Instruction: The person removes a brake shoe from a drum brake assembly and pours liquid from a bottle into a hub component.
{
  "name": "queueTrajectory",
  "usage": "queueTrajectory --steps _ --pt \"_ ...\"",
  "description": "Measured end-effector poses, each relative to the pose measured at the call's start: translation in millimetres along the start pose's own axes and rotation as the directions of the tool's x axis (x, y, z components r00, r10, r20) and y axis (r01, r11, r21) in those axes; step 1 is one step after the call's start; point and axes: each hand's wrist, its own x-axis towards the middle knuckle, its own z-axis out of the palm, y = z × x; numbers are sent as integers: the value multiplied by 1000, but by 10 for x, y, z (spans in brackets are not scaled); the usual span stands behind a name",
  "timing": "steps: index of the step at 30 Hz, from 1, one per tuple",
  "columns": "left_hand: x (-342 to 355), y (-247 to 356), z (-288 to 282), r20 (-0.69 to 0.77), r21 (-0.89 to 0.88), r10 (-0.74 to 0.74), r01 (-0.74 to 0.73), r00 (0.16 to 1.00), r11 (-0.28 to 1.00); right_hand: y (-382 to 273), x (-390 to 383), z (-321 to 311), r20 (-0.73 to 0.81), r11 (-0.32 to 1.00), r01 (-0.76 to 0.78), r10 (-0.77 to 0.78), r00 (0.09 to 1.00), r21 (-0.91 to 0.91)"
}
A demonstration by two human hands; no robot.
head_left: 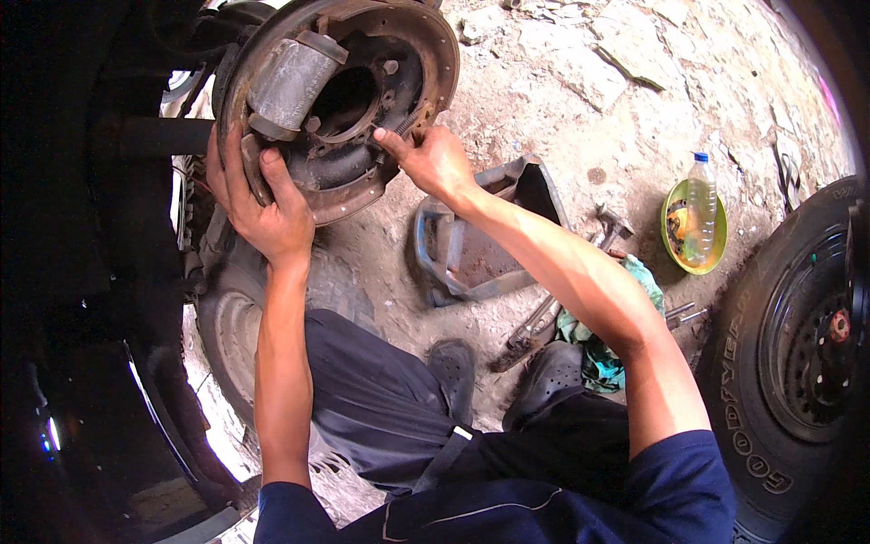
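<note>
And here's the brake backing plate, right up between the two hands: rusty, rigid, surely heavy, best taken by its outer rim. The left hand has that, fingers spread along the outside, thumb hooked inside, clasping the near-left edge just below a grey, barrel-shaped brake part. Over to the right hand, thumb out, fingers curled, at what looks like a coil spring (stiff, likely greasy, liable to snap back); pinched or merely touched, I can't tell.
</note>
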Motion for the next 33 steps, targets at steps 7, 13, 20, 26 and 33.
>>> queueTrajectory --steps 7,13,20,26,33 --pt "38 -14 -20 15 -16 5 -5 1000 1000 452 100 -163 -51 944 -88 110 993 317" --pt "25 -6 -4 13 16 3 -4 1000 1000 653 230 -298 -70 967 178 -167 983 184" --pt "11 21 -11 7 19 -18 18 1000 1000 600 258 -297 -9 985 126 -126 992 118" --pt "3 14 7 6 11 -15 15 1000 1000 697 25 29 219 915 99 -198 955 392" --pt "11 10 -14 3 17 -32 32 999 999 706 -131 401 339 370 -303 -34 940 878"
